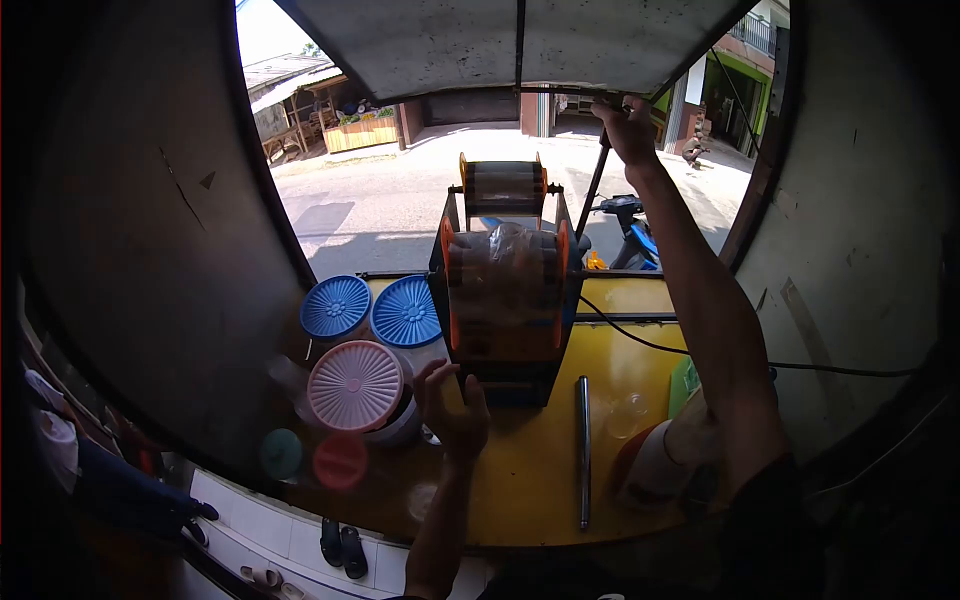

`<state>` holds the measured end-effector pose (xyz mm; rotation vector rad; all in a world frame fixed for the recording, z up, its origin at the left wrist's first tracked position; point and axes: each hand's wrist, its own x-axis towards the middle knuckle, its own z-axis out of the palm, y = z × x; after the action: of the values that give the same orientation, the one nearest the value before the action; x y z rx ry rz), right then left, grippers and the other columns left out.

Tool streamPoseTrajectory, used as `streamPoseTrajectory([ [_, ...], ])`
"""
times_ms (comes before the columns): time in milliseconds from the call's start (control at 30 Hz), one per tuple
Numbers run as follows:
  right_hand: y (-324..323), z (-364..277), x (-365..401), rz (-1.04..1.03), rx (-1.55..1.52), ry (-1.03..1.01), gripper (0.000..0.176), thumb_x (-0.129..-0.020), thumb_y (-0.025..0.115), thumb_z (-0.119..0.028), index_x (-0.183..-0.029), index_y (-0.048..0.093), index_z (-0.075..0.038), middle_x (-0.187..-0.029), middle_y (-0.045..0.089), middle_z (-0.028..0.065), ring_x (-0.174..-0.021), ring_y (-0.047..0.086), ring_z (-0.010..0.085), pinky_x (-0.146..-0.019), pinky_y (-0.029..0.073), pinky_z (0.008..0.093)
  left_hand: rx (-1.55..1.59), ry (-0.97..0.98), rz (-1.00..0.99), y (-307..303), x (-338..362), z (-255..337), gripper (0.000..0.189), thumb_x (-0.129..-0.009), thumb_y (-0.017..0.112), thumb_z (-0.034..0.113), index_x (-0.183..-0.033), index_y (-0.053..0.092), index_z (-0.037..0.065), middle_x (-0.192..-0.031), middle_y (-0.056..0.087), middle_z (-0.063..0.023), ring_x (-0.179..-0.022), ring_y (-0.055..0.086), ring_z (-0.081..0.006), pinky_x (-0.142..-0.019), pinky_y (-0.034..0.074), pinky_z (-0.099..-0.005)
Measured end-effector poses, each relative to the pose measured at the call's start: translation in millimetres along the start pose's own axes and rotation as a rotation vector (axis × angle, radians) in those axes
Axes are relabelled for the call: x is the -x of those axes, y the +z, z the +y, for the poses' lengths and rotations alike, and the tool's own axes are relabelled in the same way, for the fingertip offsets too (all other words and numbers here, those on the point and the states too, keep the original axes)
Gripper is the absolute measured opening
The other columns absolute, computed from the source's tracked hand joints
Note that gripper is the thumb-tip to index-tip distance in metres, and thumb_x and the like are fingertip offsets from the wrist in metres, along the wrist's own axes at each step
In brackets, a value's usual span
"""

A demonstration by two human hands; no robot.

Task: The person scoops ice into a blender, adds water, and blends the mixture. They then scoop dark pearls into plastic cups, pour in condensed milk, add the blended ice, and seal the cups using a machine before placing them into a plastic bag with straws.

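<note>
My right hand point(628, 130) is raised at the lower edge of the propped-up shutter panel point(620, 45), its fingers closed round the top of a dark support rod point(594, 185). Low over the yellow counter point(520, 480), my left hand point(455, 410) has its fingers apart and holds nothing. It is beside the pink-lidded container point(356, 386) and just left of the base of a cup-sealing machine point(505, 290), which carries rolls of clear film. A metal tube point(584, 450) lies on the counter to the right of the machine.
Two blue-lidded containers point(408, 310) stand at the back left. A red lid point(340, 461) and a green lid point(281, 454) are nearer. A black cable point(640, 340) crosses right. A white and red container point(655, 465) stands by my right arm. Outside is a motorbike point(640, 240).
</note>
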<state>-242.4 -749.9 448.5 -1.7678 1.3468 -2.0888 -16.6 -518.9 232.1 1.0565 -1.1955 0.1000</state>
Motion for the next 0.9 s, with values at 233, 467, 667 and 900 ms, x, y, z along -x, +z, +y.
streamPoseTrajectory([
  [233, 24, -63, 89, -1.224, 0.225, -0.078, 0.083, -0.075, 0.033, -0.069, -0.136, 0.016, -0.016, -0.14, 0.003, 0.0194, -0.131, -0.004, 0.0301, -0.103, 0.007, 0.0492, 0.154, -1.219, -0.058, 91, 175, -164, 0.021, -0.073, 0.06, 0.017, -0.087, 0.049, 0.005, -0.081, 0.052, -0.0034, -0.076, 0.048, -0.0106, -0.072, 0.04, -0.0308],
  [467, 20, -64, 102, -1.411, 0.387, -0.23, 0.081, -0.074, 0.039, -0.067, -0.135, 0.02, -0.017, -0.14, 0.008, 0.0188, -0.13, -0.001, 0.033, -0.103, 0.009, 0.0491, 0.961, -1.547, -0.047, 112, 159, -148, 0.015, -0.077, 0.05, 0.024, -0.088, 0.052, 0.016, -0.078, 0.052, 0.0025, -0.071, 0.049, -0.0105, -0.057, 0.037, -0.0254],
  [667, -28, -83, 175, -0.062, -0.249, -0.381, 0.045, -0.077, 0.056, -0.026, -0.112, 0.044, -0.001, -0.119, 0.041, 0.0199, -0.115, 0.038, 0.0293, -0.095, 0.03, 0.039, 1.084, -1.429, -0.02, 96, 185, -135, 0.011, -0.073, 0.048, 0.015, -0.083, 0.05, 0.017, -0.077, 0.051, 0.0051, -0.065, 0.044, -0.0077, -0.047, 0.031, -0.0218],
  [900, -68, 7, 373, -0.673, 0.21, 0.092, 0.04, -0.074, 0.055, -0.02, -0.112, 0.048, -0.009, -0.116, 0.039, 0.0199, -0.11, 0.039, 0.0351, -0.093, 0.032, 0.0405, 0.796, -1.541, -0.049, -7, 253, -76, 0.04, -0.067, 0.044, 0.004, -0.106, 0.046, 0.01, -0.099, 0.052, -0.0007, -0.068, 0.045, -0.0072, -0.05, 0.033, -0.0205],
])
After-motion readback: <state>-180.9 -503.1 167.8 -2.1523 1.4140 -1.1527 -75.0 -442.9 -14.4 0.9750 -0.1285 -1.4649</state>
